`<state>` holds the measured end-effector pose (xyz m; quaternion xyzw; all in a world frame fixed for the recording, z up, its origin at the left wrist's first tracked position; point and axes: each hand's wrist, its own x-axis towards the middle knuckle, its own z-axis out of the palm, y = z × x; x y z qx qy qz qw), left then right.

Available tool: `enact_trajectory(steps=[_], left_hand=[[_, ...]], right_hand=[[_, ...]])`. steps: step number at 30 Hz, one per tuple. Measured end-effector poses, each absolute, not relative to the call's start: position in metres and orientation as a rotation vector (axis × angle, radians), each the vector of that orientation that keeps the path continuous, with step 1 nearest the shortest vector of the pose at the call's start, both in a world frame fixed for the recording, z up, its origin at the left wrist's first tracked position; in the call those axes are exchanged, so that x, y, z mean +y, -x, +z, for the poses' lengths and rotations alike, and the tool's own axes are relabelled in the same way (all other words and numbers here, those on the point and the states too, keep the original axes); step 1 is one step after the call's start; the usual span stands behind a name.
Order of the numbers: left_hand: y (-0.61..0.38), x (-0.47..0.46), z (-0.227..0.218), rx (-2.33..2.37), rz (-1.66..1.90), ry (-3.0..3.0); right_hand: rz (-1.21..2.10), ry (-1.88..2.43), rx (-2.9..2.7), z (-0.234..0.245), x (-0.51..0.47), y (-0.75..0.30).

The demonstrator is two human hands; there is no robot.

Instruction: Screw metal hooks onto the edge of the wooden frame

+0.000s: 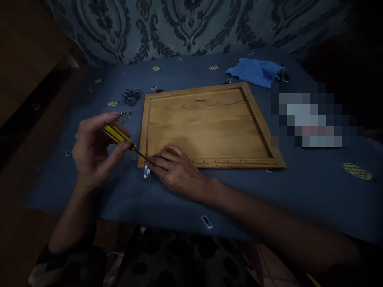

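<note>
Between left fingers (101,119), yellow screwdriver (115,134)

Blue cover (176,207) — panel (197,123) (cloth (255,71) beyond).

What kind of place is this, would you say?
Likely a room in a home rather than a workshop: there's a damask-patterned backdrop and a printed blue cloth beneath the framed wooden panel.
</note>
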<state>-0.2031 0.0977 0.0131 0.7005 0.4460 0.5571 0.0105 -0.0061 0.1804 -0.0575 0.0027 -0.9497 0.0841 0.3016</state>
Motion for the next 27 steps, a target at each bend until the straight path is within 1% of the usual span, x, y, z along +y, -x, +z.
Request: enact_trajectory(steps=[15, 18, 22, 27], left_hand=[[0.197, 0.093, 0.018, 1.464, 1.515, -2.141], [0.197, 0.093, 0.017, 1.479, 1.551, -2.097], [0.204, 0.096, 0.013, 1.439, 1.682, -2.11], [0.21, 0.098, 0.009, 1.488, 1.725, -2.081]], right_hand=[[0.212, -0.01, -2.494, -0.058, 0.18, 0.006], [0.215, -0.012, -2.507, -0.057, 0.18, 0.005], [0.221, -0.007, -2.528, -0.057, 0.18, 0.006], [0.22, 0.002, -2.521, -0.057, 0.179, 0.006]])
